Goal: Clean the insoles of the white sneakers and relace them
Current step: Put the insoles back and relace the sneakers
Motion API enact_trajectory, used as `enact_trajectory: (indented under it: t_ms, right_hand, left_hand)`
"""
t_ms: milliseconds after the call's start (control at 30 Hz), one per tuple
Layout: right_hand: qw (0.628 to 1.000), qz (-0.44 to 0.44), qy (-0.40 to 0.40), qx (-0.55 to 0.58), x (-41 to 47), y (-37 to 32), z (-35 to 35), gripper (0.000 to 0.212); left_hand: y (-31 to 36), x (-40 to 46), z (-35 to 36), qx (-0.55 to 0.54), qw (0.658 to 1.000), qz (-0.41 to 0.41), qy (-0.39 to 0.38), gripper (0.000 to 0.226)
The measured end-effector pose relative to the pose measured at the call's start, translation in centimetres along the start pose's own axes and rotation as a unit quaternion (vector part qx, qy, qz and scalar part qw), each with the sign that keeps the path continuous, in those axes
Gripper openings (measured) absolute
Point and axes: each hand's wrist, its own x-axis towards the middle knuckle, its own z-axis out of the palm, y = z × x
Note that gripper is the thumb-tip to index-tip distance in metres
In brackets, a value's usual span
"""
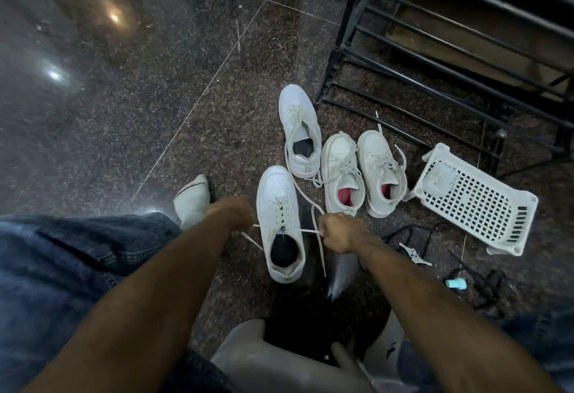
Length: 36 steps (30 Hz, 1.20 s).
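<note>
A white sneaker (281, 224) with a dark insole is stood upright on the speckled stone floor (155, 97), between the two hands. The left hand (236, 212) is closed around one end of the white lace (306, 231) beside the shoe's left flank; the right hand (338, 232) is fisted on the other end, pulled taut across the top eyelets. Its matching sneaker (299, 134) is set further away, beside a second pair with red insoles (363, 172). A white perforated basket (475, 203) is tipped on its side near a black metal rack (435, 50).
</note>
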Motion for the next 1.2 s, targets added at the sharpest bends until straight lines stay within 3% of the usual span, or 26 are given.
enact_trajectory:
  t_ms: [67,133,200,267,400,567,700,733,867,933,1033,1133,1200]
  right_hand:
    - [0.998,-0.007,-0.02,0.06,-0.1,0.3,0.0,0.017]
    - [0.991,-0.012,-0.02,0.131,-0.5,0.8,-0.5,0.019]
    - [0.985,-0.027,-0.016,0.171,-1.4,1.0,-1.9,0.019]
    - [0.977,-0.044,-0.011,0.209,-2.2,1.0,-3.6,0.015]
    - [0.948,-0.09,0.019,0.303,-4.1,-0.5,-6.9,0.013]
    - [0.892,-0.14,0.07,0.425,-6.7,-3.0,-9.9,0.015]
    - [0.839,-0.149,0.104,0.513,-7.8,-4.1,-10.4,0.011]
    - [0.821,-0.144,0.116,0.54,-7.8,-4.1,-10.4,0.009]
    - [0.741,-0.09,0.133,0.652,-7.2,-3.8,-9.6,0.012]
    - [0.745,-0.052,0.125,0.653,-6.6,-3.5,-8.8,0.009]
    - [0.799,-0.001,0.089,0.594,-5.8,-3.0,-7.6,0.014]
    - [0.869,0.018,-0.026,0.494,-6.3,-3.1,-6.8,0.029]
    - [0.875,0.0,-0.106,0.472,-6.8,-3.1,-6.5,0.03]
  left_hand:
    - [1.1,-0.6,-0.7,-0.042,0.999,0.031,-0.003,0.033]
    - [1.5,-1.1,-1.8,-0.162,0.984,0.071,-0.016,0.023]
    - [1.3,-1.3,-2.7,-0.307,0.949,0.073,0.018,0.029]
    - [0.9,-1.7,-3.2,-0.386,0.918,0.075,0.042,0.026]
    - [2.0,-3.9,-3.8,-0.423,0.901,0.089,-0.036,0.023]
    - [4.6,-5.8,-4.8,-0.433,0.891,0.118,-0.065,0.033]
    - [6.6,-8.0,-6.0,-0.527,0.823,0.182,-0.107,0.019]
    - [7.2,-8.4,-6.3,-0.517,0.83,0.185,-0.1,0.019]
    - [8.7,-9.6,-6.9,-0.37,0.908,0.176,-0.09,0.02]
    - [8.9,-10.0,-6.6,-0.331,0.914,0.191,-0.134,0.021]
    - [9.5,-10.5,-6.7,-0.302,0.915,0.219,-0.155,0.031]
    - [10.3,-11.3,-7.6,-0.273,0.918,0.254,-0.133,0.031]
    - [10.9,-12.0,-8.5,-0.247,0.92,0.277,-0.124,0.024]
